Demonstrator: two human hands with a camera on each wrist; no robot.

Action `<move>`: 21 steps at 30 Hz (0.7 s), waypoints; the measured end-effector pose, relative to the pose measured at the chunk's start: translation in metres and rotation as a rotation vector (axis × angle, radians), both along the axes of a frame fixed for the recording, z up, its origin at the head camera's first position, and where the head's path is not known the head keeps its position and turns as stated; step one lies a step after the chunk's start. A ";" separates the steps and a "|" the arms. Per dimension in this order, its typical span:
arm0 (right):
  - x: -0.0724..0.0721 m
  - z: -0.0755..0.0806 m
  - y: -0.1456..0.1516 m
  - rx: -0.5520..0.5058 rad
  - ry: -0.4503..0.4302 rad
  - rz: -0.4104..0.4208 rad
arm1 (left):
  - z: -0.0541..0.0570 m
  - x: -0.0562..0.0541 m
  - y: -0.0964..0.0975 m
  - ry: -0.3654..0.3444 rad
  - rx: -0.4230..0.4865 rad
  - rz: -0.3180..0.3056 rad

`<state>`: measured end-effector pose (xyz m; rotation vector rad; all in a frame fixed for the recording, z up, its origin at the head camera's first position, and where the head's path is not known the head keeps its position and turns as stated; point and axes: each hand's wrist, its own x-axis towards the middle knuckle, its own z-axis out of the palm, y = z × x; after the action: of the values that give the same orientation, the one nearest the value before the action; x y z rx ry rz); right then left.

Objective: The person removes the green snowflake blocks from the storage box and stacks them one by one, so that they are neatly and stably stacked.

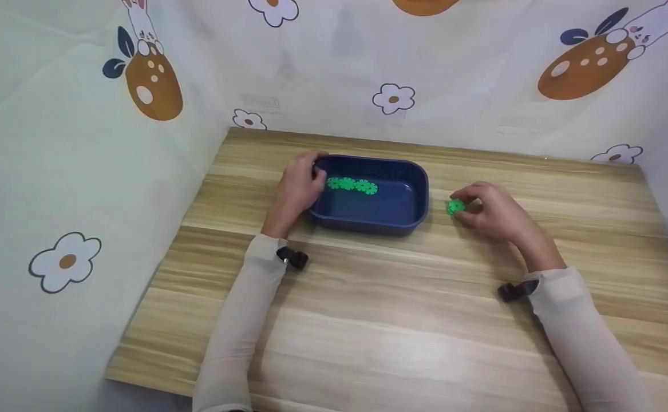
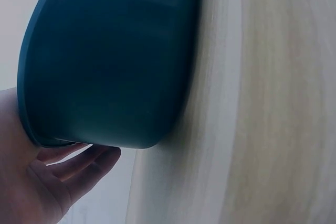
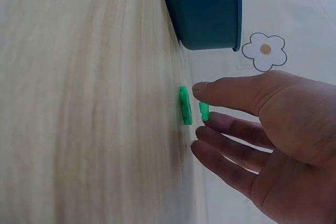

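The dark blue plastic tub (image 1: 368, 224) sits on the wooden table. Its left end is held by my left hand (image 1: 300, 182), thumb over the rim; in the left wrist view the fingers (image 2: 86, 169) curl under the rim along the outer wall. Inside lie several green snowflake discs (image 1: 347, 183) in a row. To the right of the tub, my right hand (image 1: 495, 213) pinches a green snowflake disc (image 3: 203, 110) between thumb and index finger. Another green disc (image 3: 185, 105) stands out just below it, close to the tabletop. The other right fingers are loosely bent.
The wooden table (image 1: 379, 309) runs back to a patterned cloth (image 1: 334, 68) with flowers and rabbits. Similar cloth hangs along the left side. Each wrist wears a dark strap mount, the left mount (image 1: 293, 258) and the right mount (image 1: 516, 290).
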<state>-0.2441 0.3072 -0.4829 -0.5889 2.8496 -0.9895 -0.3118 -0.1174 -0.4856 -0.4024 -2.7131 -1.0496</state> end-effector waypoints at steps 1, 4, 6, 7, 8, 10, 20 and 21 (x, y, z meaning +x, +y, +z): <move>0.000 -0.001 0.000 0.003 0.001 -0.001 | 0.000 0.000 0.000 -0.005 -0.001 0.002; 0.000 -0.002 0.001 0.009 0.002 -0.004 | 0.000 0.000 0.000 -0.013 0.000 0.006; 0.000 -0.002 0.001 0.012 -0.001 -0.007 | -0.001 0.000 0.000 -0.012 0.005 0.007; 0.000 -0.002 0.001 0.013 -0.001 -0.009 | -0.001 0.000 0.001 -0.009 0.007 0.006; 0.000 -0.003 0.001 0.015 0.000 -0.010 | -0.001 0.000 0.001 -0.006 0.008 0.006; 0.000 -0.003 0.002 0.016 0.000 -0.011 | -0.001 -0.001 0.001 0.001 0.008 0.006; 0.001 -0.003 0.004 0.038 -0.034 -0.010 | 0.000 0.000 0.000 -0.002 -0.010 0.010; 0.001 -0.002 0.004 0.042 -0.038 -0.007 | 0.000 0.000 0.000 -0.001 -0.011 0.009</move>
<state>-0.2433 0.3111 -0.4850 -0.5506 2.8337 -0.9285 -0.3117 -0.1170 -0.4860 -0.3908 -2.7203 -1.0332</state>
